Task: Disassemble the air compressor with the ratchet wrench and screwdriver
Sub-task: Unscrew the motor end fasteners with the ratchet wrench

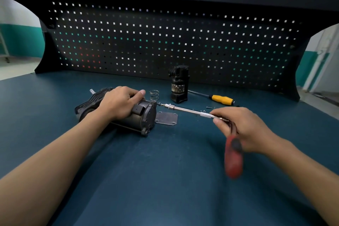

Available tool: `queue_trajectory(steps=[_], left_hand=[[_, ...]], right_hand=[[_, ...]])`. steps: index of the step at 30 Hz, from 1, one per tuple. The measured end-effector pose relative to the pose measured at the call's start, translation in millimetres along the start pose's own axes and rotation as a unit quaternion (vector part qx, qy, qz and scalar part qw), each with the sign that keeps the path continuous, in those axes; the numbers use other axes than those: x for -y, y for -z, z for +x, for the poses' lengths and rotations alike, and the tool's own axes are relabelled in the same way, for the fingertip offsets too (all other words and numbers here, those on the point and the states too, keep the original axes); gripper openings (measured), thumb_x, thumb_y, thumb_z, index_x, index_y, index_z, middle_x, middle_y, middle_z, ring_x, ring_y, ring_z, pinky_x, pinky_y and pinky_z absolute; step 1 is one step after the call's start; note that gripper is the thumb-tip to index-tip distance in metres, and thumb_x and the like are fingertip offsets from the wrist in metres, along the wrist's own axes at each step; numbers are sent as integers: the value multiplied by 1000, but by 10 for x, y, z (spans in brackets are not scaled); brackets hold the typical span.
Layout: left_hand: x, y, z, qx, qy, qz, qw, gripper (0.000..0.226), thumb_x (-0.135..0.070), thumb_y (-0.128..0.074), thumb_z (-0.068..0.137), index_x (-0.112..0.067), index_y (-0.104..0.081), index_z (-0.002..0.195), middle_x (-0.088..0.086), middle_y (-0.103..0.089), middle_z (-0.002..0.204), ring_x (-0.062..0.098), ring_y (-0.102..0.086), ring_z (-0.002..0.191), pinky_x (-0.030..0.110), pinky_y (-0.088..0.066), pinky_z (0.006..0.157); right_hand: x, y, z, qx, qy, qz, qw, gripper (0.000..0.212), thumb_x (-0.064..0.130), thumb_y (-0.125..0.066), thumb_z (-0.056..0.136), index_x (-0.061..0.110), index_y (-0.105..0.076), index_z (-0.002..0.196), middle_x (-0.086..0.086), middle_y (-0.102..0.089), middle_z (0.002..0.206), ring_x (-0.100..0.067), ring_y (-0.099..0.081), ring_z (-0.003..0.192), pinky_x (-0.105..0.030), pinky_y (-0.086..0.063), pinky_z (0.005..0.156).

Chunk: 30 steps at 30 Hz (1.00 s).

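Note:
The black air compressor (141, 117) lies on its side on the blue bench. My left hand (119, 102) rests on top of it, fingers curled over the housing, holding it down. My right hand (242, 126) pinches the ratchet wrench (233, 156) at its head; the red handle hangs down, blurred. A long silver extension bar (187, 110) runs from the ratchet to a bolt at the compressor's upper right corner. The yellow-handled screwdriver (221, 99) lies behind, untouched.
A flat metal cover plate (167, 118) lies beside the compressor's end. A coil spring (154, 94) and a black cylindrical part (179, 83) stand behind it. Small loose screws (208, 107) lie near the extension bar. A dark pegboard (165, 42) closes the bench's rear.

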<state>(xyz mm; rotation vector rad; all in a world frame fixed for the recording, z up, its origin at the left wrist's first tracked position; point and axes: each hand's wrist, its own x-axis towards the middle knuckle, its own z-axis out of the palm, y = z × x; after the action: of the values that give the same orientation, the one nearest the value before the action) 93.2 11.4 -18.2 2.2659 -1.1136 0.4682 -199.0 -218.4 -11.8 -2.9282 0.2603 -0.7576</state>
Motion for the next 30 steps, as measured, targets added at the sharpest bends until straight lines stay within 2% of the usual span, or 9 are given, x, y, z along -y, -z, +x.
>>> queue_trajectory(steps=[3,7,10,14,16,18,22,25,30], left_hand=[[-15,-17,-13,-27,5,-17,999,45,-56,-41,101,-33,-77,85,-6,-74,81,25,-64,84,36,-48,70],[-47,-8,0,-36,8,-27,999,47,-55,-44,100,-28,-79,84,-11,-65,69,28,-63,83,37,-49,72],[-60,10,-7,-40,-6,-27,999,61,-64,-35,91,-23,-79,82,6,-67,71,31,-62,80,42,-52,74],[-78,19,-9,-46,-17,-30,998,65,-62,-32,88,-17,-79,80,13,-66,72,31,-61,78,46,-51,75],[-77,20,-4,-43,-18,-27,999,68,-63,-31,87,-14,-78,80,15,-65,72,31,-61,78,46,-51,76],[-75,21,-3,-40,-13,-24,999,71,-65,-30,86,-11,-77,80,17,-65,75,33,-61,80,47,-51,77],[-89,31,-15,-39,-15,-26,999,70,-64,-30,86,-14,-78,80,15,-66,75,33,-61,81,46,-51,76],[-101,43,-21,-39,-14,-30,999,67,-64,-31,86,-18,-79,83,14,-66,76,34,-61,82,46,-51,78],[-98,35,-10,-35,-16,-30,999,71,-65,-30,85,-12,-77,81,16,-66,78,34,-61,82,46,-51,78]], right_hand=[[-13,2,-1,-30,26,-38,998,15,38,-58,93,37,-57,108,14,-61,87,-11,-57,81,-39,-53,64],[-16,-13,-4,-35,4,-2,999,21,43,-68,89,39,-62,108,16,-62,86,-11,-56,81,-40,-53,66],[-14,-12,7,-23,-17,80,996,22,42,-78,84,33,-69,103,12,-60,75,-9,-57,68,-37,-52,63],[42,8,45,0,-78,247,966,23,40,-82,78,25,-75,94,4,-63,69,-1,-53,61,-17,-45,61],[86,31,51,10,-133,335,933,26,46,-79,74,21,-76,82,5,-62,67,-2,-51,57,-14,-42,53],[142,62,63,50,-218,414,882,38,58,-74,70,20,-71,71,5,-58,64,-6,-40,46,-18,-31,41],[155,105,104,142,-352,526,761,65,66,-65,69,8,-72,98,-2,-56,65,-8,-30,41,-20,-16,40],[152,120,115,193,-377,572,702,66,64,-62,68,5,-75,94,-2,-52,63,-7,-28,36,-19,-14,37],[122,142,128,209,-385,628,643,59,57,-64,71,2,-78,87,-1,-51,62,-5,-27,31,-15,-17,31]])
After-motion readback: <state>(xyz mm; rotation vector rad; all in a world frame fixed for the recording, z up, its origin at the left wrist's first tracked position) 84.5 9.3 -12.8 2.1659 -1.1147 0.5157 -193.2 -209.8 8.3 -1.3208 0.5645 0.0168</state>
